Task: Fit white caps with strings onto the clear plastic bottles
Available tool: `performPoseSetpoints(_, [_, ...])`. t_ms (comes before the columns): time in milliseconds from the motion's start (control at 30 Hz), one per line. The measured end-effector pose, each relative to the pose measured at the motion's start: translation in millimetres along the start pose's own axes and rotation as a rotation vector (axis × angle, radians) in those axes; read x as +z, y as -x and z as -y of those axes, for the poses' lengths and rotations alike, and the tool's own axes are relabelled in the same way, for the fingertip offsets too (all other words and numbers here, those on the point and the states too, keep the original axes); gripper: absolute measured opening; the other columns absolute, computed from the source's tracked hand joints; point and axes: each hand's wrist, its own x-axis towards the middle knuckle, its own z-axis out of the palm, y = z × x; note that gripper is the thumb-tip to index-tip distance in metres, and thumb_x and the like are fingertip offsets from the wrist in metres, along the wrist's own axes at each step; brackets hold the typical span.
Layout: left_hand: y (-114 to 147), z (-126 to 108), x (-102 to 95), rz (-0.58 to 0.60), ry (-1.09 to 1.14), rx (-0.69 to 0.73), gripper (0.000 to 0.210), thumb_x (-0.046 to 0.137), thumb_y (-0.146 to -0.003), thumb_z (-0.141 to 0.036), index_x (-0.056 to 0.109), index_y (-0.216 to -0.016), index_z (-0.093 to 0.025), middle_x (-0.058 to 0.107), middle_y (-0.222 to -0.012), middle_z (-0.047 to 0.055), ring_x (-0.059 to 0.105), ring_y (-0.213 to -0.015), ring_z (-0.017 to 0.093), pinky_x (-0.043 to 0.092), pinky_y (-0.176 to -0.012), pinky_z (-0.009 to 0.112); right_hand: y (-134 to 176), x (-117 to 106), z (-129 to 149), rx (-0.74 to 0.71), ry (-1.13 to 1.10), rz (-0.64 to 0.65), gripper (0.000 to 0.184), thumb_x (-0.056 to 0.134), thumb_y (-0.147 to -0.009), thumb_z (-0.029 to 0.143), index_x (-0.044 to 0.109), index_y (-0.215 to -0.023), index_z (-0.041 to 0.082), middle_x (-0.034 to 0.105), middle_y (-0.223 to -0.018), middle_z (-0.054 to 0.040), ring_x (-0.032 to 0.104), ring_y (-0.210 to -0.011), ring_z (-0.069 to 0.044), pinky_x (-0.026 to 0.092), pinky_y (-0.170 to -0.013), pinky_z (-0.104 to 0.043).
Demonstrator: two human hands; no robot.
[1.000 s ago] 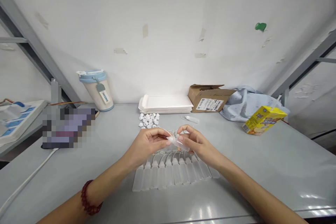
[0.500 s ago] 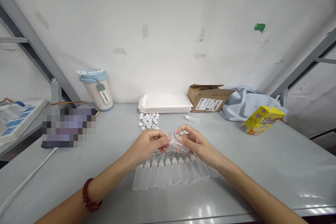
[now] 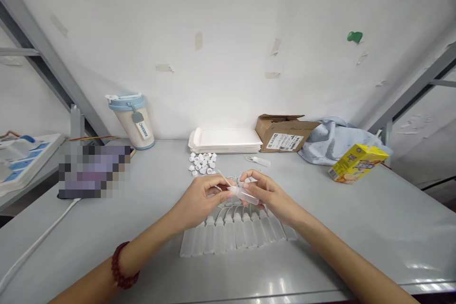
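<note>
Between both hands lies a small translucent squeeze bottle (image 3: 248, 196), tilted, its white top pointing left. My left hand (image 3: 201, 199) is closed with thumb and fingers pinching the white top, from which a thin white tube rises up and left. Around the bottle's body the fingers of my right hand (image 3: 269, 197) are closed. Just below my hands, a row of similar bottles (image 3: 228, 236) lies side by side, thin curved tubes at their tops. More small white parts behind my fingers are partly hidden. A pile of white caps (image 3: 203, 162) sits beyond my left hand.
A single tubed bottle (image 3: 261, 161) lies behind my right hand. Along the wall stand a stack of white trays (image 3: 228, 140), a cardboard box (image 3: 285, 135), a blue cloth (image 3: 326, 140) and a tumbler (image 3: 133, 123). A yellow drink carton (image 3: 356, 164) is right; a phone (image 3: 94, 171) is left.
The held bottle has turned slightly, and a thin white tube now shows above my left fingers. Both hands stay in nearly the same place; the camera view shifts a little.
</note>
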Motion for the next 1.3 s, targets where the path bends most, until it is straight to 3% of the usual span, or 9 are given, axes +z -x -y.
performPoseSetpoints(167, [0.1, 0.5, 1.9, -0.015, 0.028, -0.015, 0.014, 0.058, -0.080, -0.028, 0.065, -0.085, -0.017, 0.063, -0.085, 0.002, 0.056, -0.076, 0.014, 0.044, -0.069, 0.023, -1.4, 0.3, 1.4, -0.031, -0.008, 0.019, 0.027, 0.050, -0.085, 0.047, 0.048, -0.084, 0.019, 0.058, -0.063, 0.0017, 0.033, -0.046, -0.006, 0.023, -0.044, -0.020])
performPoseSetpoints(367, [-3.2, -0.9, -1.0, -0.096, 0.132, -0.181, 0.020, 0.059, -0.079, -0.034, 0.064, -0.079, -0.015, 0.059, -0.072, 0.001, 0.053, -0.066, 0.012, 0.043, -0.064, 0.023, 0.2, 1.6, 5.7, -0.094, 0.114, -0.090, 0.030, 0.059, -0.080, 0.044, 0.052, -0.095, 0.019, 0.052, -0.065, 0.0038, 0.042, -0.050, -0.007, 0.034, -0.048, -0.022])
performPoseSetpoints(567, [-6.0, 2.9, -6.2, 0.041, 0.573, -0.388, 0.021, 0.063, -0.078, -0.032, 0.065, -0.077, -0.010, 0.060, -0.075, 0.005, 0.054, -0.065, 0.011, 0.046, -0.065, 0.023, 1.8, 1.6, 3.6, -0.209, 0.285, -0.183, 0.028, 0.057, -0.082, 0.040, 0.056, -0.099, 0.019, 0.049, -0.061, 0.0038, 0.051, -0.057, -0.012, 0.041, -0.054, -0.025])
performPoseSetpoints(667, [-4.9, 4.5, -6.7, 0.118, 0.647, -0.420, 0.027, 0.062, -0.080, -0.035, 0.065, -0.079, -0.008, 0.060, -0.072, 0.005, 0.054, -0.061, 0.010, 0.046, -0.059, 0.022, 3.2, 0.5, 2.4, -0.266, 0.331, -0.177, 0.024, 0.056, -0.084, 0.037, 0.057, -0.100, 0.020, 0.050, -0.064, 0.0026, 0.053, -0.059, -0.012, 0.042, -0.056, -0.026])
performPoseSetpoints(867, [-0.7, 2.8, -5.4, 0.194, 0.577, -0.430, 0.036, 0.056, -0.082, -0.044, 0.065, -0.081, -0.009, 0.057, -0.066, 0.002, 0.054, -0.054, 0.010, 0.045, -0.050, 0.023, 4.8, -0.8, 1.8, -0.306, 0.345, -0.181, 0.021, 0.056, -0.084, 0.033, 0.060, -0.100, 0.021, 0.053, -0.068, 0.0012, 0.053, -0.060, -0.012, 0.043, -0.058, -0.027])
performPoseSetpoints(1100, [-1.4, -2.9, -2.9, 0.123, 0.441, -0.312, 0.033, 0.059, -0.080, -0.040, 0.059, -0.064, -0.011, 0.053, -0.064, -0.001, 0.050, -0.054, 0.008, 0.045, -0.050, 0.022, 4.6, 0.7, 0.4, -0.307, 0.276, -0.182, 0.022, 0.054, -0.084, 0.035, 0.060, -0.097, 0.018, 0.056, -0.063, 0.0013, 0.053, -0.057, -0.012, 0.042, -0.056, -0.026])
performPoseSetpoints(1300, [-0.4, -1.6, 0.1, 0.041, 0.230, -0.205, 0.021, 0.063, -0.077, -0.035, 0.063, -0.078, -0.013, 0.055, -0.060, -0.002, 0.051, -0.055, 0.010, 0.046, -0.055, 0.023, 3.8, 1.2, 0.8, -0.275, 0.289, -0.205, 0.026, 0.055, -0.083, 0.041, 0.060, -0.091, 0.017, 0.055, -0.058, 0.0019, 0.052, -0.054, -0.012, 0.039, -0.054, -0.025])
